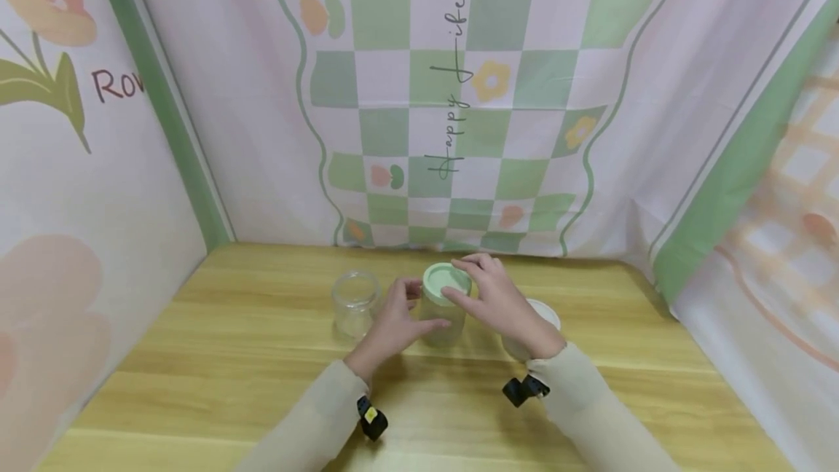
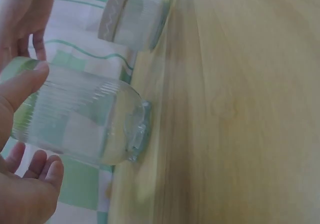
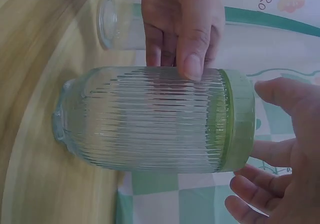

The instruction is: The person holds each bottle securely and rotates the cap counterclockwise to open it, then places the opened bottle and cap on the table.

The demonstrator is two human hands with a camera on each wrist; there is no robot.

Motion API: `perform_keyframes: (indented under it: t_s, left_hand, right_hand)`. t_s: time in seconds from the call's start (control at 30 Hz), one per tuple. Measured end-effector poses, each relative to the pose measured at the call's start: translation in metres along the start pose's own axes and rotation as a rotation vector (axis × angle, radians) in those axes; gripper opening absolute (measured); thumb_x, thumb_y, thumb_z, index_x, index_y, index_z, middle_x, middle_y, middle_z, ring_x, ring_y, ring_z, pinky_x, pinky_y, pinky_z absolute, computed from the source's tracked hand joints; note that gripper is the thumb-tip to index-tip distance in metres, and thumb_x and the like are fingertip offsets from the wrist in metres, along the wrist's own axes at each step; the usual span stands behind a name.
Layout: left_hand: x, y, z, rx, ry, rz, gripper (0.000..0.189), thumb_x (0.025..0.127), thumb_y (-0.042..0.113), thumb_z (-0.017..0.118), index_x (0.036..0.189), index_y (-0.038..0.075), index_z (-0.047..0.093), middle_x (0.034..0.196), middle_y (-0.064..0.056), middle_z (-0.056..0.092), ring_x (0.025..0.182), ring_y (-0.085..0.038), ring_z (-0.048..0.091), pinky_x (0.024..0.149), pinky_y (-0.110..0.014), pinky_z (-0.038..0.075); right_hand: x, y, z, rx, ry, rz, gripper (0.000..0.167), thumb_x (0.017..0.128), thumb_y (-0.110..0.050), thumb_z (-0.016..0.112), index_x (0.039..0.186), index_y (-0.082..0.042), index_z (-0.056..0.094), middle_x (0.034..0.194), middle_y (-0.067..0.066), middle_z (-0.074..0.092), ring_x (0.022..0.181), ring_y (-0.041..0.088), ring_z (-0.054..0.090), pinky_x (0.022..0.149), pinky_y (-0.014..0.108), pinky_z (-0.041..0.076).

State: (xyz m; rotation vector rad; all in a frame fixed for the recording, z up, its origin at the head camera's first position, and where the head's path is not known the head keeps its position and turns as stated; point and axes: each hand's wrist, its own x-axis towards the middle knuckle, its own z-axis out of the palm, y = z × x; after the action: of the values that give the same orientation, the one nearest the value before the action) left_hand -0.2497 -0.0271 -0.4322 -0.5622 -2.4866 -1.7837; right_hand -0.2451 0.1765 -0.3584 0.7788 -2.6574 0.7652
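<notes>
A ribbed clear glass jar [image 3: 150, 119] with a pale green lid [image 1: 446, 282] stands upright on the wooden table between both hands. My left hand [image 1: 396, 319] is spread at its left side, the thumb in front of the glass. In the left wrist view its other fingers [image 2: 37, 166] stand a little off the jar. My right hand [image 1: 498, 297] reaches over the lid from the right, thumb and forefinger apart. In the right wrist view its thumb is right at the lid's edge, with loosely bent fingers [image 3: 255, 189] beside the rim.
Left of the left hand stands a clear glass jar [image 1: 355, 304] without a lid. Partly hidden behind the right wrist is a jar with a whitish lid [image 1: 545, 312]. Printed curtains [image 1: 262, 166] surround the wooden table [image 1: 216, 355] at the back and sides.
</notes>
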Motion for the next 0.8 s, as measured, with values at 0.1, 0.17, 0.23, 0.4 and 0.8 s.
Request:
perform_keyframes:
  t_s: [0.1,0.17,0.23,0.4,0.8]
  left_hand:
    - [0.002,0.0,0.0,-0.014,-0.01,-0.012,0.082,0.077,0.032,0.089,0.137,0.005,0.041,0.128,-0.009,0.048,0.118,-0.025,0.049,0.105,-0.042,0.045]
    - [0.003,-0.001,-0.001,-0.023,-0.018,-0.022,0.082,0.077,0.032,0.09,0.137,0.006,0.041,0.127,-0.008,0.048,0.118,-0.025,0.049,0.105,-0.043,0.045]
    - [0.005,-0.003,-0.001,-0.033,-0.027,-0.019,0.082,0.077,0.033,0.09,0.137,0.006,0.041,0.129,-0.008,0.048,0.119,-0.025,0.049,0.106,-0.044,0.044]
    - [0.009,-0.007,-0.001,-0.045,-0.054,-0.001,0.084,0.077,0.034,0.089,0.14,0.007,0.04,0.137,-0.009,0.047,0.127,-0.027,0.048,0.108,-0.044,0.043]
    - [0.012,-0.011,-0.003,-0.062,-0.105,-0.003,0.083,0.081,0.034,0.085,0.145,0.008,0.038,0.141,-0.007,0.046,0.13,-0.025,0.047,0.111,-0.042,0.04]
  right_hand:
    - [0.006,0.0,0.001,-0.008,-0.03,0.02,0.066,0.095,-0.045,0.069,0.139,0.003,0.056,0.132,0.019,0.054,0.121,0.037,0.048,0.097,0.055,0.046]
    - [0.009,0.001,0.001,-0.012,-0.055,0.04,0.07,0.093,-0.048,0.069,0.139,0.002,0.056,0.13,0.019,0.054,0.119,0.036,0.048,0.092,0.051,0.049]
    - [0.013,0.002,0.001,-0.008,-0.082,0.06,0.074,0.091,-0.052,0.07,0.139,0.002,0.056,0.128,0.018,0.054,0.116,0.034,0.049,0.086,0.047,0.051]
    - [0.018,0.004,0.001,0.013,-0.131,0.091,0.077,0.087,-0.055,0.074,0.138,0.001,0.058,0.124,0.016,0.054,0.11,0.03,0.05,0.078,0.039,0.052]
    - [0.02,0.005,0.003,0.047,-0.116,0.134,0.077,0.082,-0.057,0.077,0.134,-0.001,0.061,0.118,0.011,0.056,0.101,0.024,0.052,0.076,0.037,0.051]
